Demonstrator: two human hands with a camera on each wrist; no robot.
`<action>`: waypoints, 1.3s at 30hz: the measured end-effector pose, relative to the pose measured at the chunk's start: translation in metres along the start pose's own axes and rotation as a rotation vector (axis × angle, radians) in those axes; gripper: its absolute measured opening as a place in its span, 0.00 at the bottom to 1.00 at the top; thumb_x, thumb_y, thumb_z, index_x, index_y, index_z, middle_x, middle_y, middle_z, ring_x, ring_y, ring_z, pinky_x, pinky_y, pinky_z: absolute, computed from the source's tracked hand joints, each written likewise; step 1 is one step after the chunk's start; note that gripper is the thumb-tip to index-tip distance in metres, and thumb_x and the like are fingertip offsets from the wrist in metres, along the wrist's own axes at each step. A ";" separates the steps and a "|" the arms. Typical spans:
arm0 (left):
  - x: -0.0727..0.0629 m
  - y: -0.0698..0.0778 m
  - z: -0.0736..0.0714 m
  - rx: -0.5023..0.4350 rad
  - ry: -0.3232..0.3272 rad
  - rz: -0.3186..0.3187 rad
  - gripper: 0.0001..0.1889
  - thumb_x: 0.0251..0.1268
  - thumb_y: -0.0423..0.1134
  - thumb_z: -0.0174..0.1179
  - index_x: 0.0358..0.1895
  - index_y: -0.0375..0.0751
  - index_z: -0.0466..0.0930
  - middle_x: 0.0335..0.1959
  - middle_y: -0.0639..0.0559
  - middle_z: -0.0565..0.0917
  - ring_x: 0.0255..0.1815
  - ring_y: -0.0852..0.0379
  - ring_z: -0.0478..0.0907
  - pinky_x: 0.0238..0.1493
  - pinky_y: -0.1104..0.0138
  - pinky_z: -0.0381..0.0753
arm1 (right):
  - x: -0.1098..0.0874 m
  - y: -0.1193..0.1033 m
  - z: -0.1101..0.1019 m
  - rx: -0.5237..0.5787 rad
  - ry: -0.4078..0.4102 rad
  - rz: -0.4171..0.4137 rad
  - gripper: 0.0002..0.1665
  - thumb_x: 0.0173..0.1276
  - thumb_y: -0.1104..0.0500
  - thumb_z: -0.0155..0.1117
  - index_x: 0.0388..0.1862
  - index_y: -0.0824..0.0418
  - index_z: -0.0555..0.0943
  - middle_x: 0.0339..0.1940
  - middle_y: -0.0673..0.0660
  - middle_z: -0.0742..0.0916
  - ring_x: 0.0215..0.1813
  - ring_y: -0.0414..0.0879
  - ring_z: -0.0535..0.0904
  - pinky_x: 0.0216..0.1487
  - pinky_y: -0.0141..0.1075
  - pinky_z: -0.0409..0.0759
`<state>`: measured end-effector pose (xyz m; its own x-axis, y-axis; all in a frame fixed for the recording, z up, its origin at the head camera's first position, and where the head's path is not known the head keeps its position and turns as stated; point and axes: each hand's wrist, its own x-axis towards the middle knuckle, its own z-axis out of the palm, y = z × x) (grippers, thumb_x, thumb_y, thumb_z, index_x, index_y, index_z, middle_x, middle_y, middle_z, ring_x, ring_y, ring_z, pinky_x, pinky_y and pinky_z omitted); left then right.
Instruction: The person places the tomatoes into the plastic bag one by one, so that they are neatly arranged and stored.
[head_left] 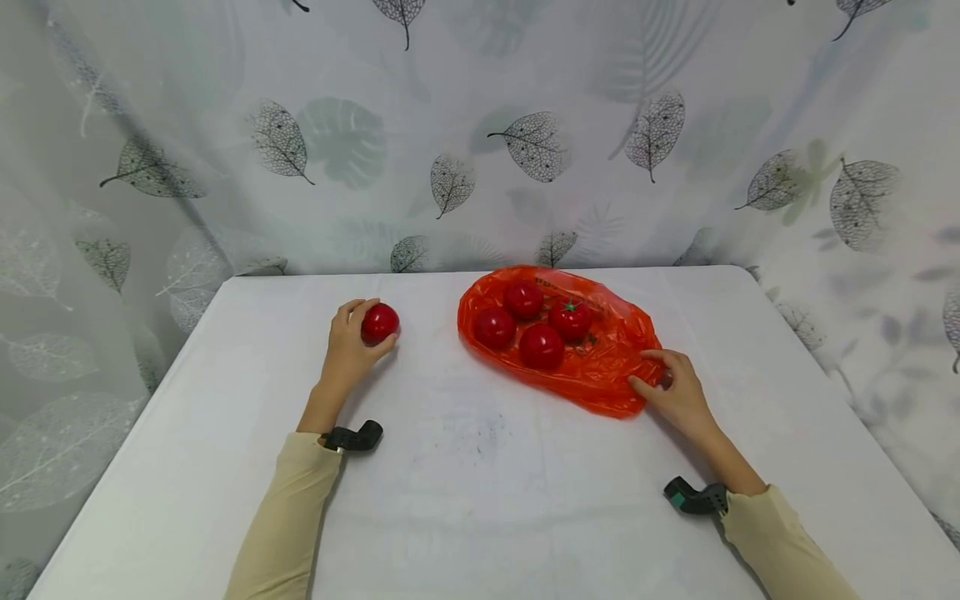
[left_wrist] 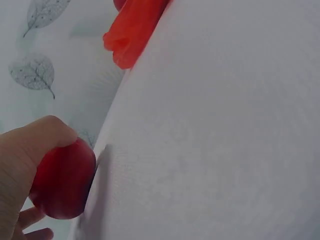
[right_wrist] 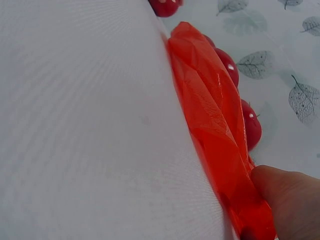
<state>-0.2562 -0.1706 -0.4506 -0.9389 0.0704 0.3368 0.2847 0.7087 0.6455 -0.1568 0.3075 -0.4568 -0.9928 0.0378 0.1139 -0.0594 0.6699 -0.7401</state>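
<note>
In the head view my left hand (head_left: 351, 346) grips a red tomato (head_left: 380, 323) at the left of the table, fingers behind it and thumb in front. The left wrist view shows the thumb against the same tomato (left_wrist: 64, 180), low over the white cloth. A thin orange-red plastic bag (head_left: 592, 387) lies spread right of centre. Several tomatoes (head_left: 542, 347) sit on it, one with a green stem star (head_left: 571, 318). My right hand (head_left: 684, 396) pinches the bag's right edge between thumb and fingers. A small dark patch shows between those fingers.
A white cloth covers the table (head_left: 465, 500). Behind and beside it hangs a pale curtain (head_left: 480, 125) with a leaf print. Each wrist wears a black camera mount, the left one (head_left: 358, 436) and the right one (head_left: 693, 497), close over the cloth.
</note>
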 end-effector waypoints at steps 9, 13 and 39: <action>0.005 -0.009 0.002 -0.069 -0.053 -0.074 0.37 0.58 0.39 0.68 0.70 0.39 0.62 0.67 0.34 0.62 0.68 0.34 0.63 0.63 0.40 0.70 | 0.000 0.000 0.000 -0.008 0.005 -0.014 0.28 0.66 0.60 0.66 0.61 0.71 0.71 0.60 0.72 0.68 0.44 0.51 0.65 0.37 0.25 0.67; 0.006 -0.009 0.003 -0.071 -0.053 -0.088 0.37 0.59 0.40 0.68 0.70 0.39 0.62 0.66 0.34 0.63 0.68 0.34 0.63 0.62 0.41 0.71 | 0.000 0.000 -0.001 -0.010 0.006 -0.016 0.28 0.66 0.60 0.66 0.61 0.71 0.71 0.60 0.72 0.68 0.43 0.51 0.65 0.37 0.25 0.66; 0.007 0.017 0.010 -0.090 0.051 -0.047 0.35 0.56 0.40 0.71 0.66 0.36 0.67 0.62 0.34 0.69 0.64 0.35 0.68 0.59 0.42 0.74 | 0.001 0.003 0.001 -0.016 0.001 0.005 0.28 0.66 0.60 0.65 0.62 0.70 0.70 0.61 0.72 0.67 0.44 0.52 0.65 0.36 0.27 0.69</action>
<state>-0.2604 -0.1509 -0.4443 -0.9413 0.0013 0.3377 0.2590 0.6445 0.7194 -0.1583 0.3092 -0.4595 -0.9929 0.0417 0.1112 -0.0531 0.6812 -0.7301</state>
